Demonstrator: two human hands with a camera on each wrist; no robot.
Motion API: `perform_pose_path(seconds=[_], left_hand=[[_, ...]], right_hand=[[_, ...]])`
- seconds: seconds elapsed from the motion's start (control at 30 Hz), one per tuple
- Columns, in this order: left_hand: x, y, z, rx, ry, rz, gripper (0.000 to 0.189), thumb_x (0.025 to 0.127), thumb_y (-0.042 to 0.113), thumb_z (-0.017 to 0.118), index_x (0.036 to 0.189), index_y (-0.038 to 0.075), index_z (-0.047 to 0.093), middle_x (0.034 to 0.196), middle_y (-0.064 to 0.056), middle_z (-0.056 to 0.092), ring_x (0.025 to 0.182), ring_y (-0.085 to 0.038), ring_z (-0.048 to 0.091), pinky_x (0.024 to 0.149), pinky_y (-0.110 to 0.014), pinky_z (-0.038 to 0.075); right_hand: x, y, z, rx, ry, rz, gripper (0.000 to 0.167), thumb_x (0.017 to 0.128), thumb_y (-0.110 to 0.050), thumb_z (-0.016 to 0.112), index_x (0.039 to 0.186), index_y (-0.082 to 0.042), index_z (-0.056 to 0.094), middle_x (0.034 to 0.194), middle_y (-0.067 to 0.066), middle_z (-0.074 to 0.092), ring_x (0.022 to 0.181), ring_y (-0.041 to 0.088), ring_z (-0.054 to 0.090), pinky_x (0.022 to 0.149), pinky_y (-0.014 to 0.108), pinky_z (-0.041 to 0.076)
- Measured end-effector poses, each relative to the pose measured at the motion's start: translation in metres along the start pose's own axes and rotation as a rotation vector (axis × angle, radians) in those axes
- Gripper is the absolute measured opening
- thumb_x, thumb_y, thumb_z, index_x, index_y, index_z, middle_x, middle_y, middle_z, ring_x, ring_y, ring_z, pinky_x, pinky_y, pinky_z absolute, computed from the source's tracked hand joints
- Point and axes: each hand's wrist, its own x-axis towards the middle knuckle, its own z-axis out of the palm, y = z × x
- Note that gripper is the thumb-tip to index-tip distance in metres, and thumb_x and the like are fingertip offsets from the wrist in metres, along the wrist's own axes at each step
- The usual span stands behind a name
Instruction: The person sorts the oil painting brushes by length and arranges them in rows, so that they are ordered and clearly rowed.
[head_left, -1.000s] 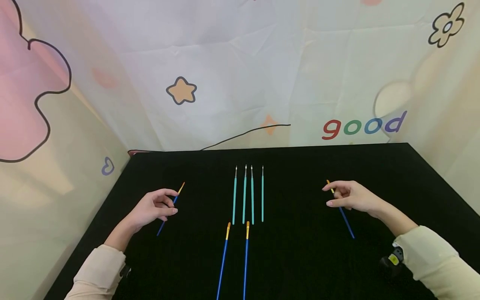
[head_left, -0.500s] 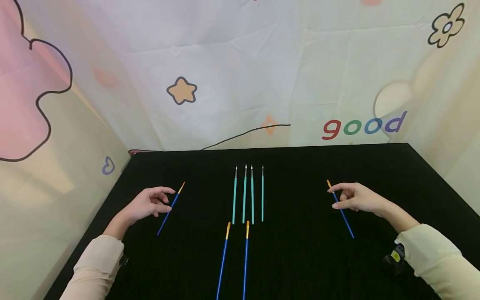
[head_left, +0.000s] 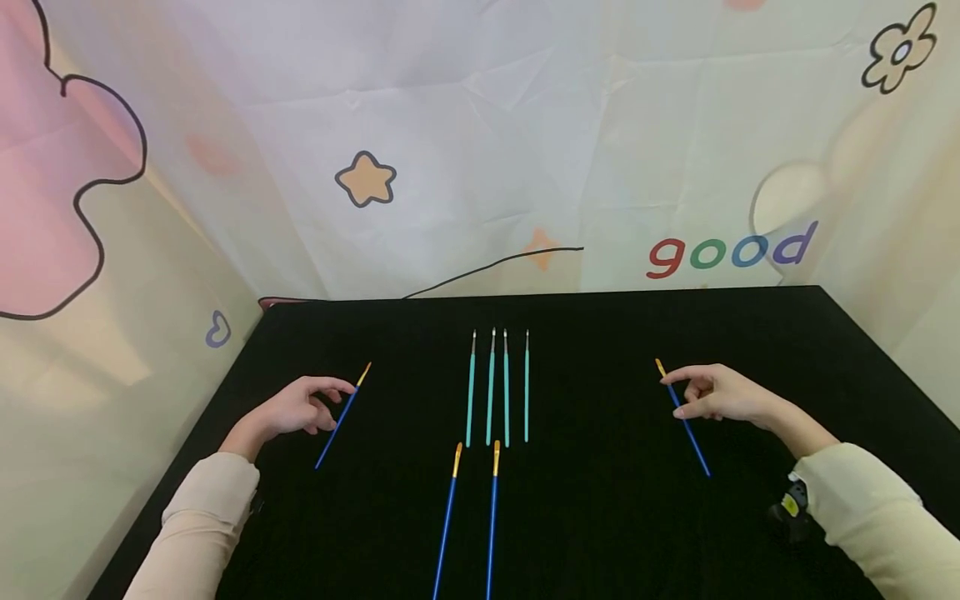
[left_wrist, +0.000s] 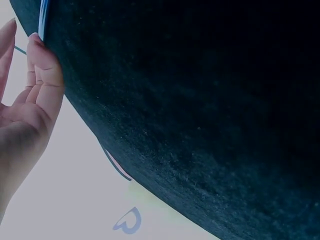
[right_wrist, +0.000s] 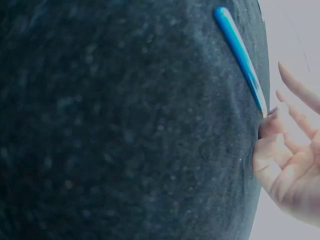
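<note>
In the head view, a blue paintbrush with a yellow ferrule lies slanted on the black cloth at the left. My left hand is beside it, index fingertip right at the ferrule and thumb at the handle. A matching blue brush slants the other way at the right. Over its upper part my right hand reaches, index finger straight near the ferrule, thumb overlapping the handle. Each wrist view shows a blue handle, the left brush handle and the right brush handle, close to the fingertips.
Several thin turquoise brushes lie side by side mid-table. Below them are two larger blue brushes, one left and one right, with orange bristles. A patterned cloth backdrop rises behind the black table.
My left hand drew back left off its brush, then came in again with the index finger straighter. My right hand shifted slightly right over its brush. The brushes kept their places.
</note>
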Motion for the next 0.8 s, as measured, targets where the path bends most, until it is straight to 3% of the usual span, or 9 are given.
perform_pose_path(seconds=[0.27, 0.5, 0.8], left_hand=[[0.006, -0.001, 0.000, -0.010, -0.017, -0.050, 0.047, 0.082, -0.009, 0.047, 0.128, 0.000, 0.046, 0.120, -0.027, 0.040, 0.076, -0.023, 0.054, 0.069, -0.037, 0.050], [0.010, -0.003, 0.000, 0.015, -0.018, -0.045, 0.046, 0.082, -0.004, 0.057, 0.127, -0.003, 0.048, 0.114, -0.024, 0.045, 0.078, -0.021, 0.056, 0.068, -0.036, 0.050], [0.014, -0.008, 0.003, 0.077, -0.011, -0.044, 0.049, 0.079, 0.004, 0.067, 0.125, -0.003, 0.052, 0.092, -0.012, 0.047, 0.069, -0.017, 0.050, 0.060, -0.032, 0.047]], right_hand=[[0.001, 0.004, 0.000, -0.019, -0.011, 0.026, 0.054, 0.084, -0.016, 0.064, 0.127, 0.007, 0.042, 0.073, 0.008, 0.054, 0.062, 0.016, 0.051, 0.054, 0.025, 0.043], [0.003, 0.007, 0.001, -0.031, -0.037, 0.008, 0.054, 0.084, -0.015, 0.063, 0.127, 0.008, 0.042, 0.073, 0.007, 0.053, 0.060, 0.013, 0.049, 0.052, 0.024, 0.041], [0.003, 0.011, 0.002, 0.012, -0.090, -0.027, 0.059, 0.082, -0.013, 0.064, 0.130, 0.010, 0.038, 0.074, 0.006, 0.050, 0.056, 0.010, 0.045, 0.051, 0.022, 0.040]])
